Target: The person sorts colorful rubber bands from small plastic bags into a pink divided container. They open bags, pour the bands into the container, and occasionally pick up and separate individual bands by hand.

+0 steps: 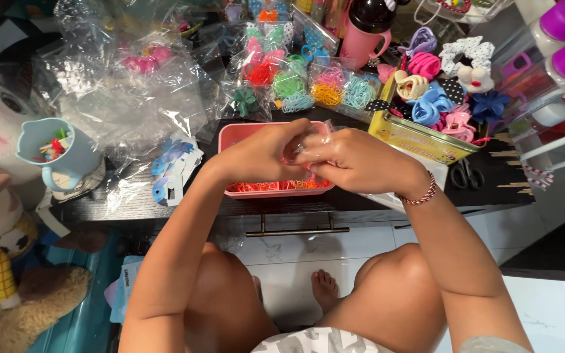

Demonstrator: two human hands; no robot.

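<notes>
Clear crinkly plastic, a small transparent bag (307, 149), sits pinched between both hands directly above a shallow pink rectangular plastic tray (243, 134) that lies on the dark wooden tabletop (492, 180). The left hand (263, 153) curls over the bag from the near-left side with fingers closed on its film, and the right hand (358, 160), wearing a red-and-white beaded bracelet (421, 193) at the wrist, grips the other side, fingers bent tight around the plastic. What the bag holds is hidden by the fingers. A layer of tiny orange and red elastic bands (276, 186) shows along the tray's near edge. To handle this well, I judge the bag's mouth should stay low and centred over the tray so loose bands land inside rather than on the table or the white tiled floor below. Pulling the film apart with short, even tugs from both thumbs seems wiser than one hard tear, which could scatter the contents. Nearby, a yellow tin box full of fabric hair ties (426, 134) stands just right of the hands, black scissors (467, 173) lie beside it, and more clear packets of coloured bands (325, 88) crowd the far side of the tray.
</notes>
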